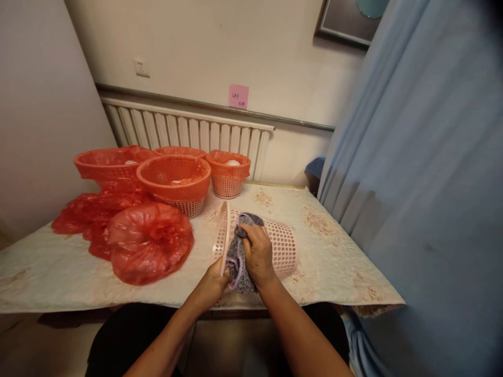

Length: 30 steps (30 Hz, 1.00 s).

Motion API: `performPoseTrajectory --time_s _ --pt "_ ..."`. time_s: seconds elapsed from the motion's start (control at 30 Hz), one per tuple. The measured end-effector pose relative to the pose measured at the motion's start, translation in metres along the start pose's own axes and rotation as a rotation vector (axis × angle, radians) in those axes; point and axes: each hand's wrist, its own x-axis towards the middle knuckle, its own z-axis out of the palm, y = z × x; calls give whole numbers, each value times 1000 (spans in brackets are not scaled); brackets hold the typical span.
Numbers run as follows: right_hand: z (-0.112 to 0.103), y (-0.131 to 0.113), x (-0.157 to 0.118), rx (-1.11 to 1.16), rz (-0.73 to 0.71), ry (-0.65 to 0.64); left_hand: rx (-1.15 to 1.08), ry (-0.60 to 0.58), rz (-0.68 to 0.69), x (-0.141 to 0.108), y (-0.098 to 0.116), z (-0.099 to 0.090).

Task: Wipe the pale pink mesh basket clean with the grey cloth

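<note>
A pale pink perforated basket lies on its side near the table's front edge, its rim toward the left. A grey cloth with a light purple edge is draped over the outside of the basket just behind the rim. My right hand is closed on the cloth and presses it against the basket's side. My left hand is closed at the lower part of the rim, next to a fold of the cloth; its fingertips are partly hidden.
Several baskets lined with red bags, one of them in front, stand at the back left. Crumpled red plastic bags lie left of my hands. A radiator is behind the table. A blue curtain hangs at the right.
</note>
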Motion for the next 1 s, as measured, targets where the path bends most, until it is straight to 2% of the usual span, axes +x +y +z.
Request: performPoseTrajectory --time_s 0.13,0.33,0.4,0.47,0.57,0.67,0.73,0.87,1.0 --pt "-11 34 -3 -60 45 32 -13 -21 -41 -2 1 -2" --pt "-52 116 -26 -229 200 190 12 -29 -55 -4 -10 -2" --pt "-65 131 -37 -266 257 237 10 -37 -50 -4 -15 -3" --pt "-71 135 -48 -289 298 275 22 -36 -43 -3 -19 -4" --pt "-66 122 -62 -309 326 334 43 -41 -35 -3 -20 -6" --pt "-48 93 -69 -275 281 357 42 -57 -44 -3 -18 -7" --pt "-34 71 -71 -218 232 326 41 -71 -48 -2 -15 -8" --pt "-14 31 -62 -69 183 216 -1 -99 -13 3 -13 -9" --pt "0 0 -41 53 157 189 -56 -116 22 8 -16 -12"
